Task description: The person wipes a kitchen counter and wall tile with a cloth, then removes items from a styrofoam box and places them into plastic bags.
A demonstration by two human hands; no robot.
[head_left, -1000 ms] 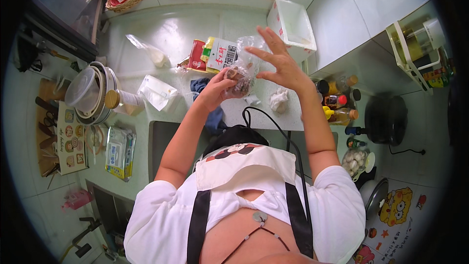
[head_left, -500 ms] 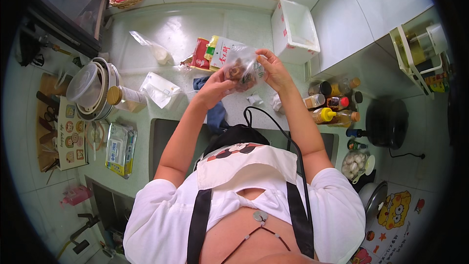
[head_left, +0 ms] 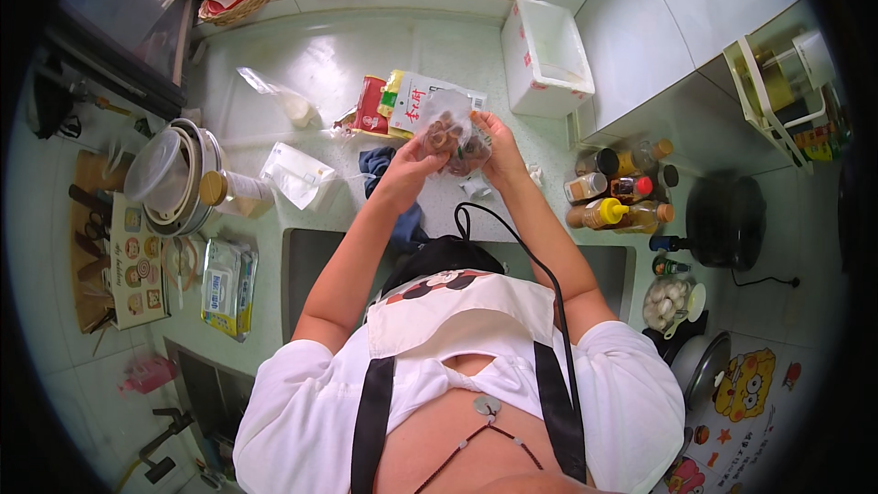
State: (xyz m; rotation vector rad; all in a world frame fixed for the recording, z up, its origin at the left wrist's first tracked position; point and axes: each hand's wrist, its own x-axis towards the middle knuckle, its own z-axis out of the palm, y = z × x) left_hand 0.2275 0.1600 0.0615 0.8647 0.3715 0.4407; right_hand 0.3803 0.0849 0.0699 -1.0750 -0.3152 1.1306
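Over the counter I hold a clear plastic bag [head_left: 446, 139] with brown, dried-looking pieces inside; their exact kind is hard to make out. My left hand [head_left: 410, 170] is closed on the bag's left side, thumb on top. The fingers of my right hand [head_left: 498, 148] pinch its right edge. Just beyond the bag lie a red packet [head_left: 370, 102] and a white packet [head_left: 457, 94] with red print, a yellow-green one between them. A blue cloth [head_left: 408, 227] lies partly under my left wrist, and a small crumpled white wrapper [head_left: 474, 188] sits below the bag.
A white foam box [head_left: 549, 59] stands at the far right. Sauce bottles [head_left: 631, 187] cluster right of my right forearm. On the left are stacked bowls [head_left: 174, 174], a lidded jar [head_left: 240, 192], a white packet [head_left: 300, 176] and a wipes pack [head_left: 229, 288]. A black cable crosses near my right arm.
My right hand has come lower and nearer to my left hand. The bag is less stretched upward and more gathered between both hands.
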